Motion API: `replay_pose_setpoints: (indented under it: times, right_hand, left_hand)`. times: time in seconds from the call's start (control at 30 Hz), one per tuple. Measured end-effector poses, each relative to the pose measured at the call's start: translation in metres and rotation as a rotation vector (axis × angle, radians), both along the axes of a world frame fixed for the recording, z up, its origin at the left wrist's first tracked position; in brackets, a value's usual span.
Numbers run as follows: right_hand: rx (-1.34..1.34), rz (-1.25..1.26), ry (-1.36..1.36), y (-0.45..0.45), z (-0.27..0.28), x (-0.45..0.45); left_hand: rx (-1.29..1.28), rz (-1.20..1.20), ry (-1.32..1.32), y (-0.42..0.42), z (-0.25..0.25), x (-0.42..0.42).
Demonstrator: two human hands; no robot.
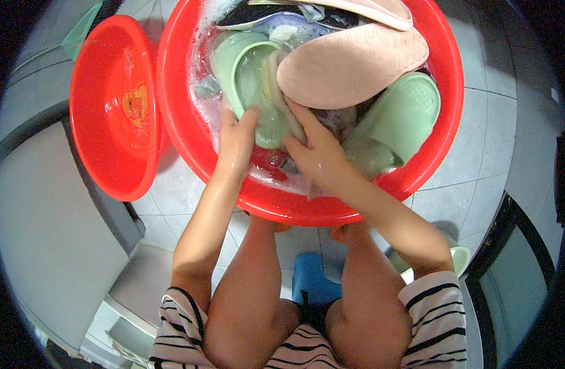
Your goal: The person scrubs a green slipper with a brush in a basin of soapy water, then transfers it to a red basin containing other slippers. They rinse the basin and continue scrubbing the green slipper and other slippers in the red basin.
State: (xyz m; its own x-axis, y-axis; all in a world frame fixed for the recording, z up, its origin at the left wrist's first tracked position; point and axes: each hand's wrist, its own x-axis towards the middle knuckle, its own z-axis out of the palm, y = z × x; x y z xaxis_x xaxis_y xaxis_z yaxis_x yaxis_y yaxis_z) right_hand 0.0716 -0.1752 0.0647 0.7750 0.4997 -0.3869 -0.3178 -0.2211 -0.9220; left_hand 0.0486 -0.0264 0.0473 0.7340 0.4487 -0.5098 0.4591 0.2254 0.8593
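Note:
A large red plastic basin (310,214) of sudsy water stands in front of me, with slippers in it. My left hand (236,138) grips the near left side of a light green slipper (222,57), whose opening faces up. In my right hand (317,147) is a pale, wet strip that looks like cloth (289,113), lying along the slipper's right side. Beside it a pink slipper (351,67) rests sole up. Another light green slipper (404,113) leans at the basin's right, partly under water. Dark, murky items beneath are hard to make out.
To the left a smaller red basin (111,108) tilts against the large one. A blue plastic stool (310,279) is between my legs on the grey tiled floor (453,138). A pale green container (461,260) sits behind my right arm.

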Motion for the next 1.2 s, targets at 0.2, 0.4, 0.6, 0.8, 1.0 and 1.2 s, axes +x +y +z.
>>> replay_pose_setpoints:
  times: [0.2,0.4,0.6,0.8,1.0,1.2]
  right_hand:
    - [0.119,0.066,0.048,-0.015,0.064,-0.009]
    - [0.136,-0.006,0.011,-0.018,0.06,-0.006]
    - [-0.24,-0.033,-0.288,0.008,0.01,0.022]
    - [-0.575,0.063,-0.359,0.016,-0.017,0.038]
    - [-0.624,-0.016,-0.303,0.018,-0.043,0.039]
    - [-0.525,-0.065,-0.257,0.017,-0.087,0.042]
  left_hand:
    - [-0.153,0.053,0.003,0.001,0.069,-0.02]
    - [-0.156,0.052,-0.095,-0.003,0.075,-0.025]
    - [-0.22,-0.013,-0.063,-0.001,0.022,-0.008]
    - [-0.29,-0.059,0.102,-0.004,-0.027,-0.005]
    - [-0.159,-0.059,0.265,-0.014,-0.045,0.002]
    - [0.02,-0.233,0.269,-0.013,-0.087,0.004]
